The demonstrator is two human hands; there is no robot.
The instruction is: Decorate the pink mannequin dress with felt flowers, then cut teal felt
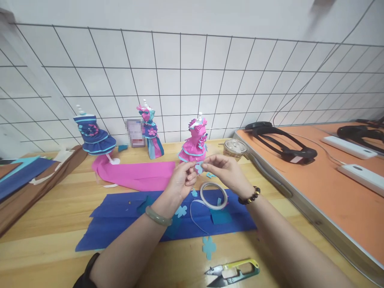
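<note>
Between my two hands is a small light blue paper flower point(199, 167), pinched from both sides in front of the pink paper dress on a small stand point(196, 140). My left hand point(185, 178) has its fingers curled at the flower's left edge. The thumb and fingertips of my right hand point(223, 168) close on its right edge. Below them a roll of narrow white tape point(202, 200) rests on blue crepe paper point(120, 224), a loose strip curling from it. Another blue flower point(181, 211) lies on that paper, and a larger one point(209, 247) sits nearer me.
Thread snips point(234, 272) lie at the front edge. A navy dress point(93, 136) and a multicoloured dress point(152, 132) stand behind pink crepe paper point(147, 176). A clear lidded container point(235, 148) is at the back. On the right, an orange surface point(306, 192) holds black headgear point(282, 144).
</note>
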